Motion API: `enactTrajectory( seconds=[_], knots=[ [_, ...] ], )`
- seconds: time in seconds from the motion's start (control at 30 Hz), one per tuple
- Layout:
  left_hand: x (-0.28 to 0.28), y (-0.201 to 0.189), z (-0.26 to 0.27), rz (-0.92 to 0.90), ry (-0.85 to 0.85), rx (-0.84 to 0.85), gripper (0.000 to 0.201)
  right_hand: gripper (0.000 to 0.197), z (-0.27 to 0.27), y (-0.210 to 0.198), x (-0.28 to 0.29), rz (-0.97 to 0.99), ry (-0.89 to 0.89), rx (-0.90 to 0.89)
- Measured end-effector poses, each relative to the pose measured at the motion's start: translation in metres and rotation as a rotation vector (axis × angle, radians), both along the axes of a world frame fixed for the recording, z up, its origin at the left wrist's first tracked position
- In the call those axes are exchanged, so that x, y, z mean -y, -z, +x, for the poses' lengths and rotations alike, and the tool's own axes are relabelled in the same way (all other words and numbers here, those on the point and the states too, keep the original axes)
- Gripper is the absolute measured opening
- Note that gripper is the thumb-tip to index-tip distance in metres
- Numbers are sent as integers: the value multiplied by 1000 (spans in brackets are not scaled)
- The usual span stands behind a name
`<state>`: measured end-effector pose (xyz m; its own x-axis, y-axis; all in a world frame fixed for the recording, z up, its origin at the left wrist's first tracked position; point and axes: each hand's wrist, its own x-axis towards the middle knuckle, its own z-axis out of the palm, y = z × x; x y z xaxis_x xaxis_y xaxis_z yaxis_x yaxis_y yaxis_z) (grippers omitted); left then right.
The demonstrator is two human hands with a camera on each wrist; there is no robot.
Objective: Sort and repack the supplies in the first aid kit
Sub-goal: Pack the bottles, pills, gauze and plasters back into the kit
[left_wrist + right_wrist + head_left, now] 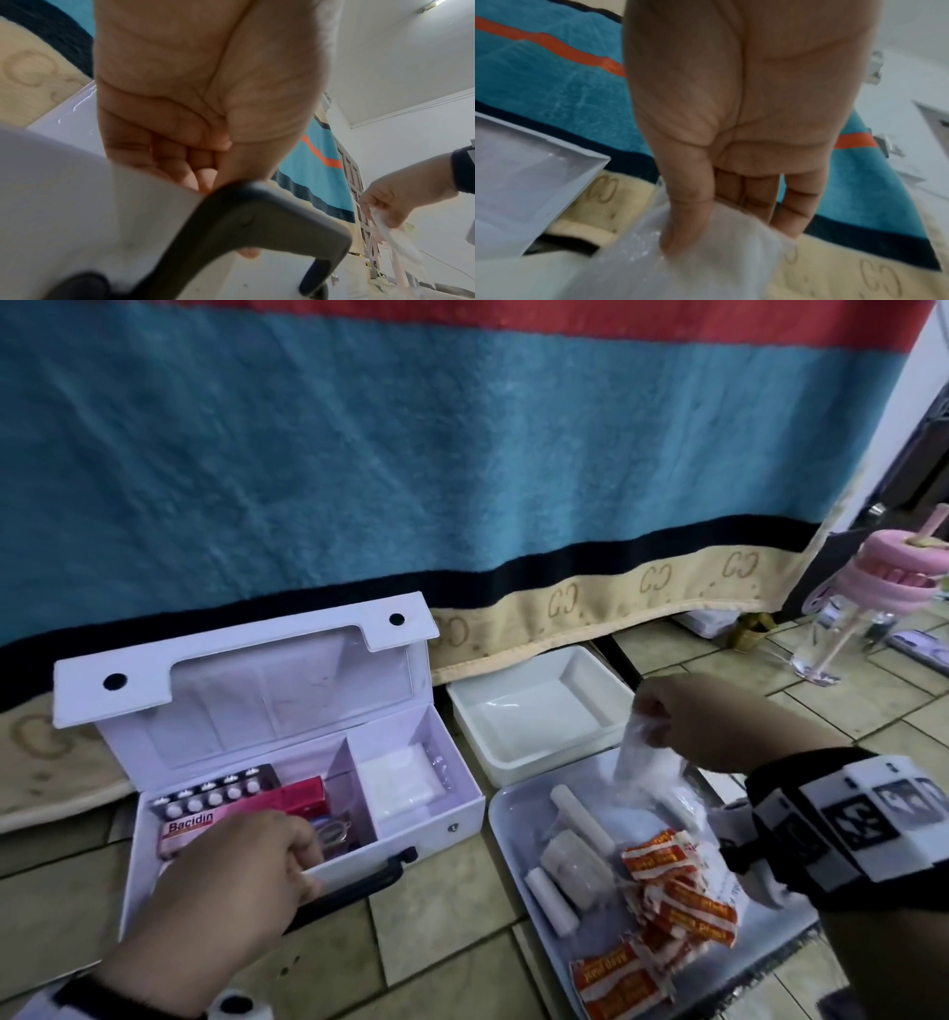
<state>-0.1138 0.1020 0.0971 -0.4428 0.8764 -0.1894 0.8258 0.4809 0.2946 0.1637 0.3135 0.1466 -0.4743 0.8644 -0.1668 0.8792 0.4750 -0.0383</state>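
The white first aid kit [436,829] stands open on the tiled floor, lid up. Its left compartment holds a blister pack [215,793], a Bacidin box [187,827] and a red box [303,796]; the right one holds a white gauze packet [400,775]. My left hand [308,865] grips the kit's front wall beside the black handle [359,886]; the left wrist view shows fingers [190,174] curled over that wall [77,192]. My right hand [652,716] pinches a clear plastic packet [642,762] of white material above the grey tray [508,819]. The right wrist view shows the thumb [687,213] on the packet [706,263].
The tray holds white bandage rolls [580,814] and several orange plaster packets [683,891]. An empty white tub [534,711] sits behind it. A hanging blue blanket [462,454] closes off the back. A pink-lidded bottle [883,588] stands at the far right.
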Motion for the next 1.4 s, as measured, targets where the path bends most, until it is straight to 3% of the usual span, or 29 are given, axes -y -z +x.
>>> enactTrajectory(
  seconds=[0.13, 0.23, 0.3, 0.37, 0.53, 0.63, 0.83, 1.1, 1.3, 1.4],
  knots=[
    [1, 0, 0, 2, 13, 1, 18, 8, -5, -22, 5, 132, 42, -101],
    [0, 0, -1, 0, 16, 7, 21, 14, -25, -30, 14, 176, -18, -319],
    [0, 1, -1, 6, 18, 4, 23, 15, -46, -34, 22, 112, -67, -456],
    [0, 1, 0, 15, 20, -15, 25, 20, -71, -33, 29, 12, -151, -479],
    [-1, 4, 0, 35, 10, -49, 28, 39, -135, -15, 41, -36, -380, -369],
    [-1, 7, -2, 53, 0, -33, 29, 42, -161, -4, 45, -55, -399, -279],
    [-2, 9, -5, 64, -11, -29, 29, 30, -187, 16, 47, -41, -443, -56],
    [0, 2, -1, 90, -17, -17, 24, 21, -186, 22, 49, 39, -421, -73],
    [0, 0, 0, 77, -24, 0, 25, 34, -180, 40, 61, -205, -599, 295],
    [0, 1, 0, 74, -27, 12, 26, 36, -183, 47, 65, -247, -624, 396]
  ],
)
